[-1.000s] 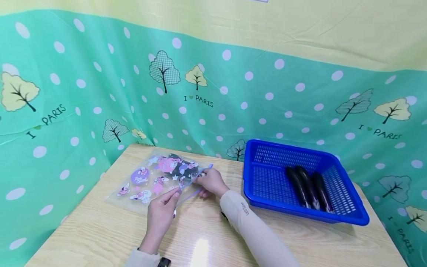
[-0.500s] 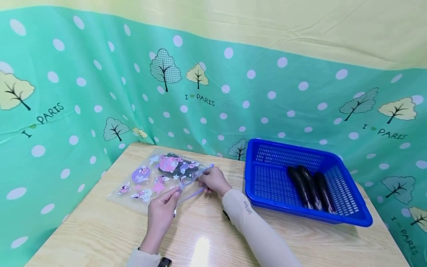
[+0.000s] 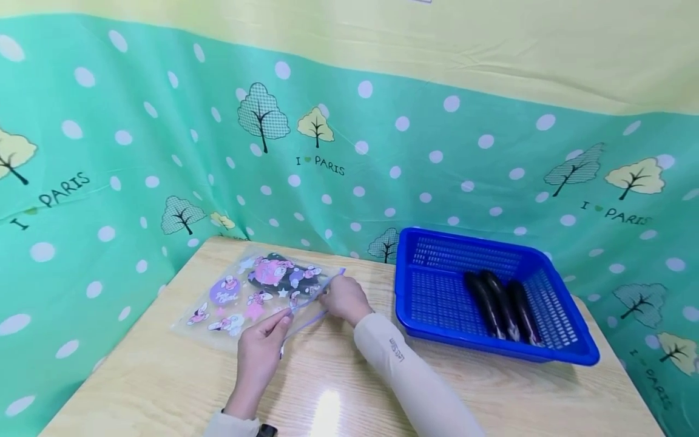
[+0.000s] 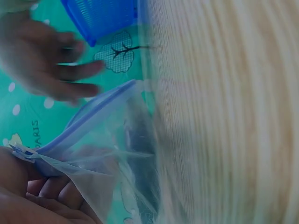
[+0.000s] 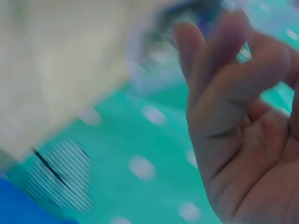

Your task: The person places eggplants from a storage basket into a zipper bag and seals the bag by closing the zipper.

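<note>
"Left grip (image 3: 259,352): state?"

"Clamped: thumb and fingers pinch the printed clear bag (image 3: 253,298) at its mouth, near the white slider (image 4: 22,151), presumably to steady the edge."

"Right grip (image 3: 346,298)?"

"Two o'clock from the left grip, just beside the mouth. Fingers apart, loosely bent, holding nothing."

"Bag position?"

"On the worktop (image 3: 153,358), twelve o'clock from the left grip. Mouth faces four o'clock, likely for right-side access. One dark item (image 3: 286,280) lies inside."

"Basket (image 3: 453,337)?"

"Three o'clock from the right grip, probably for easy reach; it carries three eggplants (image 3: 501,305) side by side."
</note>
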### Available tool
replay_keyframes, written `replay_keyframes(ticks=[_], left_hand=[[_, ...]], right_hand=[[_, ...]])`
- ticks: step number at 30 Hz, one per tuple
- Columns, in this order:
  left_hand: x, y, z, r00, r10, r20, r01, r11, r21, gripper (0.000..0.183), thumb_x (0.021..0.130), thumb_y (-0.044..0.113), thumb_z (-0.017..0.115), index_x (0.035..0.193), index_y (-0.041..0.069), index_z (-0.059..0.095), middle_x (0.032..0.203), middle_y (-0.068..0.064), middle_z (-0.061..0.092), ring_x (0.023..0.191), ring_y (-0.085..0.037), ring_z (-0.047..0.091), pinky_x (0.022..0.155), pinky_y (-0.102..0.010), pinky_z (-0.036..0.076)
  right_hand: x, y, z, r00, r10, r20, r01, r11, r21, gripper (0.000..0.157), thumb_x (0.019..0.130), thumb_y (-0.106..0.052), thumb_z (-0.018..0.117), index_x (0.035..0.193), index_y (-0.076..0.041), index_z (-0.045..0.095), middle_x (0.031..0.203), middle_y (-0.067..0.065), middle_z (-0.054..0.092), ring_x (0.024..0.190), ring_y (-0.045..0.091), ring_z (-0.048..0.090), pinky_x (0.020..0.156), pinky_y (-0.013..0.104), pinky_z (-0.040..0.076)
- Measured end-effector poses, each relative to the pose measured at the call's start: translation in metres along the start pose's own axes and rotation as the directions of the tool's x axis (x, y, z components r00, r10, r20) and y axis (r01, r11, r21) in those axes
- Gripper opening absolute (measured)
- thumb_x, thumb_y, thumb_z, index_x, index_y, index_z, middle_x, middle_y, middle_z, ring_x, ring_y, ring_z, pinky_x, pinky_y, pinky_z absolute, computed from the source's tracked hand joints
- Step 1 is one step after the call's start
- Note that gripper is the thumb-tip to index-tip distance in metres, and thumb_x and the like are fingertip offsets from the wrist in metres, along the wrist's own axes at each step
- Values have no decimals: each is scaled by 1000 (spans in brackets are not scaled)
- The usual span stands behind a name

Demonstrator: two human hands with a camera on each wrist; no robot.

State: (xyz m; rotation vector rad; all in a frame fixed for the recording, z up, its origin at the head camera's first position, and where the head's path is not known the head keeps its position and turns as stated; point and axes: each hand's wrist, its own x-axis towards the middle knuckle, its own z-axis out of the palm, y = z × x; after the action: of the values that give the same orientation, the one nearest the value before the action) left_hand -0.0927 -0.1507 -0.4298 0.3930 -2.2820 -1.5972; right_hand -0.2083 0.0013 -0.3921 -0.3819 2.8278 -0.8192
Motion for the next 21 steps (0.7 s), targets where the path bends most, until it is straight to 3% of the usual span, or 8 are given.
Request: replay_keyframes(ticks=[3,5,9,12,14,17,19,21], left_hand=[[-1,0,0,1000,4,5,-4,1000,2,21,97,18,71,114,7,77,109,-10,75,72,-12,61,58,-22,49],[-1,1,0,1000,9,12,-9,1000,5,22,97,18,71,115,6,76,106,-11,75,68,-11,60,57,-23,49],[-1,3,0,999,-25,36,25,1000,0,23,97,17,70,116,6,76,97,-12,75,56,-11,56,49,-23,46],[1,4,0,997,-54,50,54,999,1,23,98,16,68,118,7,75,91,-13,74,48,-11,52,44,-23,42],[3,5,-2,997,-57,56,56,998,12,24,99,17,67,119,6,75,89,-13,74,47,-11,50,42,-22,41],[3,6,-3,996,-54,66,52,998,23,25,99,18,67,120,6,74,91,-13,74,48,-11,50,42,-23,40],[3,5,-3,996,-55,74,53,998,30,26,99,19,67,121,6,74,93,-13,74,49,-11,50,43,-23,40],[2,4,-2,994,-64,86,61,998,33,26,99,19,67,121,6,73,95,-13,74,50,-11,49,43,-23,41]], right_hand=[[-25,-17,-33,997,-77,31,79,994,-81,27,92,-28,73,75,-8,68,70,3,62,63,19,57,61,33,51],[-41,-24,-61,990,-130,47,134,986,-99,28,93,-33,71,92,-5,74,88,6,70,80,22,64,75,38,54],[-60,-10,-120,979,-179,96,187,979,-79,42,97,-35,69,126,-5,69,113,8,72,95,24,68,84,41,55],[-60,25,-155,978,-136,156,155,981,-117,42,98,-32,68,132,-6,65,105,7,72,82,22,68,76,39,55],[-55,59,-172,983,-65,170,97,977,-188,41,99,-29,67,131,-4,65,105,8,71,84,24,68,78,42,56],[-47,117,-186,987,71,147,-20,945,-326,26,98,-24,68,109,-2,69,97,11,68,85,26,64,77,43,54],[-46,154,-192,973,184,142,-120,921,-371,18,97,-21,69,95,-3,67,87,10,64,81,27,61,72,41,52],[-50,185,-194,942,290,167,-208,900,-384,20,95,-20,70,84,-6,61,76,8,57,70,24,57,64,37,48]])
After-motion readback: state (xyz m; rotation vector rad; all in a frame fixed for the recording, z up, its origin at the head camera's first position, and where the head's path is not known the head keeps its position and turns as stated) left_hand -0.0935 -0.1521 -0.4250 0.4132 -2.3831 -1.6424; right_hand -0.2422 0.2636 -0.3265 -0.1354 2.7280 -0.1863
